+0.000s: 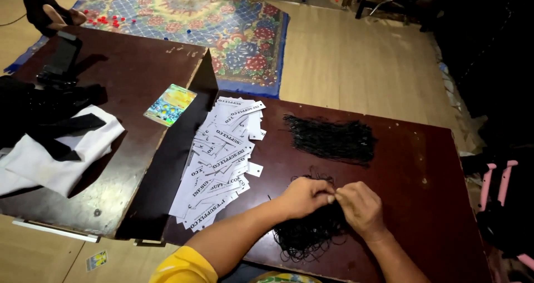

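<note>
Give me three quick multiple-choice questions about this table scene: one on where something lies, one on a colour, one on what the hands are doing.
1. Where does the spread of white paper tags lie?
A. To the left of both hands
B. On the patterned rug
C. Under the white cloth

2. What colour are the string loops piled on the dark table?
A. Red
B. Black
C. Yellow

3. How are the left hand and right hand placed?
A. Wide apart, flat on the table
B. Fingertips pinched together over a second tangle of loops
C. Each lifting a tag

Answers: 1 A, the tags fan out along the table's left edge. 2 B, both piles look black. 3 B, the fingertips meet above the nearer tangle; what they pinch is too small to tell.
</note>
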